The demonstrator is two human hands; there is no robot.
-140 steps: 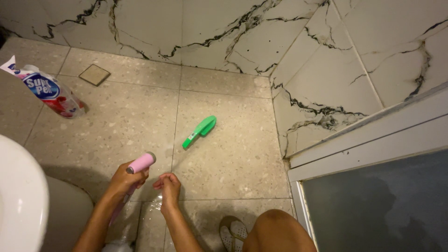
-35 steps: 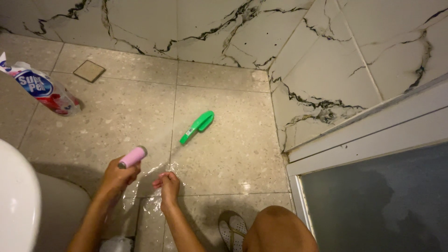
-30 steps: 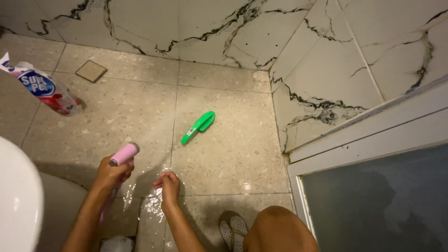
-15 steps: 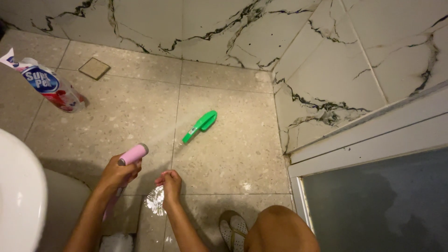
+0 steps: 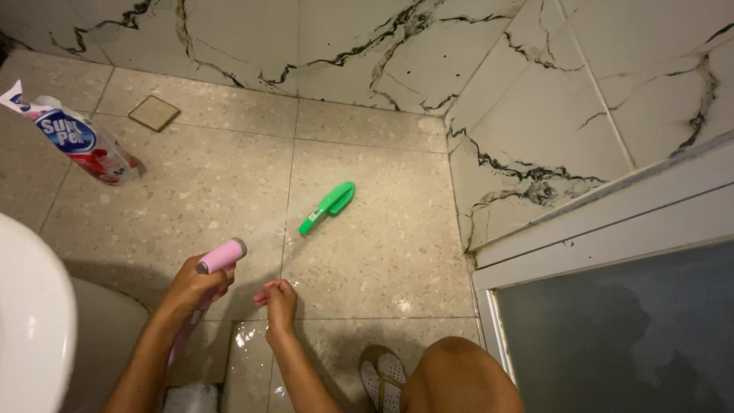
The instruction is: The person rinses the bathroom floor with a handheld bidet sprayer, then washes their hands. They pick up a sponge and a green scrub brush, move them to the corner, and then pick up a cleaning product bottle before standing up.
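Note:
My left hand (image 5: 193, 284) grips a pink spray nozzle (image 5: 221, 256) that points up and to the right; a thin jet of water runs from it toward a green scrub brush (image 5: 329, 206) lying on the beige floor tiles. My right hand (image 5: 277, 300) hovers just right of the nozzle, fingers curled loosely, nothing visible in it. A wet patch (image 5: 252, 344) shines on the tile below my hands. My bare knee (image 5: 459, 375) and a sandalled foot (image 5: 384, 375) show at the bottom.
A cleaner bottle with a white, blue and red label (image 5: 76, 145) leans at the far left. A square floor drain (image 5: 154, 112) sits near the marble-patterned wall (image 5: 367, 46). The white toilet (image 5: 30, 321) fills the lower left; a frosted glass shower door (image 5: 612, 329) stands at right.
The spray has lifted from the tile by my hands and now reaches toward the green brush. My right hand has moved slightly up.

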